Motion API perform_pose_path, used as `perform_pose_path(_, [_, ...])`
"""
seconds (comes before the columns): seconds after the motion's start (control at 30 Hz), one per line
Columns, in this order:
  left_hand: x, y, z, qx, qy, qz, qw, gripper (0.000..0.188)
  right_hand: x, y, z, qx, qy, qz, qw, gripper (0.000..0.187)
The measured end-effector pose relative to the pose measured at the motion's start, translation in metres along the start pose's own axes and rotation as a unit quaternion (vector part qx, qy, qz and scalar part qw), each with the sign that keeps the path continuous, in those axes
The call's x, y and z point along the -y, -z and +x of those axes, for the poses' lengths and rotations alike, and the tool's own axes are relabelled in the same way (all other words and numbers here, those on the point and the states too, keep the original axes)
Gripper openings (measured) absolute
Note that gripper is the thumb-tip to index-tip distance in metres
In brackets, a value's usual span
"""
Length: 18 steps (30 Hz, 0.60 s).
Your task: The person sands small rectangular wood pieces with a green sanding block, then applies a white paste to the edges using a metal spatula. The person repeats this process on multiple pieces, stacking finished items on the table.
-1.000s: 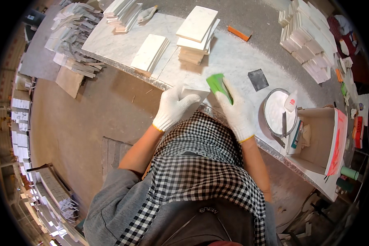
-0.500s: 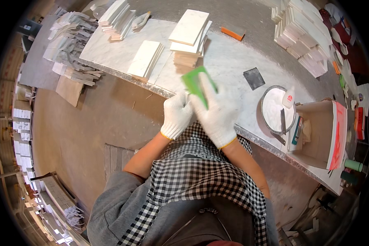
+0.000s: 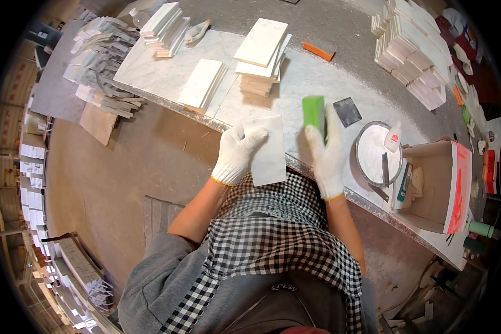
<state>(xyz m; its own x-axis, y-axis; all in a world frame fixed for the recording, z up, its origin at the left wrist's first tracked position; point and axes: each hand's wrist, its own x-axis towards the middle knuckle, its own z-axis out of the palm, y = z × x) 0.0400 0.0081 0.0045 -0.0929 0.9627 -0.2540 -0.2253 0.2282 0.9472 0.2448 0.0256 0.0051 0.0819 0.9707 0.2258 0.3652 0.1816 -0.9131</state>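
Observation:
In front of my apron, my left hand (image 3: 232,152) in a white knitted glove is closed on a pale rectangular stone tile (image 3: 269,153), thumb over its face. My right hand (image 3: 329,161), gloved too, grips a green sanding block (image 3: 313,113) raised to the right of the tile, apart from it. Blur softens the right hand slightly. Beyond the hands, a stack of white tiles (image 3: 261,42) stands on the marble-topped table (image 3: 312,78), with a lower stack (image 3: 202,83) to its left. A dark square pad (image 3: 347,112) lies just past the green block.
On the right, a bowl (image 3: 364,167) of white powder holds a small bottle (image 3: 393,137) and a scraper (image 3: 384,167), beside an open cardboard box (image 3: 428,183). An orange block (image 3: 319,52) lies farther back. More tile stacks (image 3: 409,53) stand far right and far left.
The green block has moved right, off the tile, with my right hand. The tile's face now shows in my left hand; before, my hands were together and hid it.

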Motion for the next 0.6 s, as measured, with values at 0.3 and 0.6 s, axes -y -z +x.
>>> perform_pose_path(0.3, [0.019,0.002,0.002,0.044,0.066,0.006,0.997,0.035,0.011,-0.023,-0.011,0.027,0.03,-0.051,0.998,0.066])
perform_pose_path(0.6, [-0.005,0.014,0.023,-0.032,0.002,-0.105,0.994,0.028,-0.004,-0.034,-0.043,0.063,0.076,-0.063,0.993,0.065])
